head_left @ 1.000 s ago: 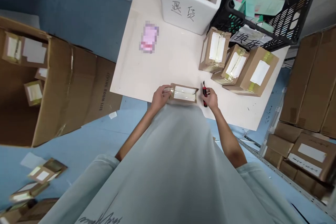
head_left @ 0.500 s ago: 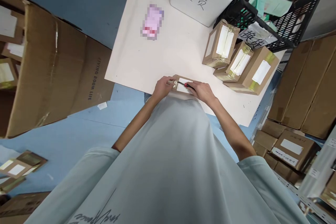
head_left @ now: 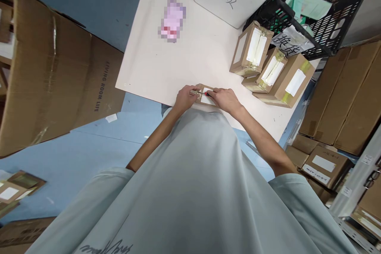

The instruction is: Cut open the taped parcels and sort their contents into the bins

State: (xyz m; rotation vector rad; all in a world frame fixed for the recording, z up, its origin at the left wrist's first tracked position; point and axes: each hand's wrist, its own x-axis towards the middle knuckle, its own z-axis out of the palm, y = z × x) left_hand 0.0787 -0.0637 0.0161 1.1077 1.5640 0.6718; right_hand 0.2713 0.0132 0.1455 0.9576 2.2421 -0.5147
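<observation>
A small taped cardboard box (head_left: 204, 101) with a white label lies at the table's front edge, close to my body. Its left end is gripped by my left hand (head_left: 186, 97), fingers closed over the corner. My right hand (head_left: 224, 99) is wrapped round a red and black utility knife (head_left: 206, 94) and rests over the box's right part. The knife's blade points left, across the taped left end of the box, near my left fingertips. Most of the knife's handle is hidden under my right hand.
Three taped cardboard boxes (head_left: 251, 49) stand right of centre, before a black plastic crate (head_left: 330, 43) and a white foam bin (head_left: 222, 0). A blurred pink item (head_left: 172, 21) lies on the white table (head_left: 143, 63). A large carton (head_left: 68, 67) stands at left.
My right hand has brought the knife from beside the box onto its top, then further left toward the taped end. My left hand keeps hold of the box. The view has shifted.
</observation>
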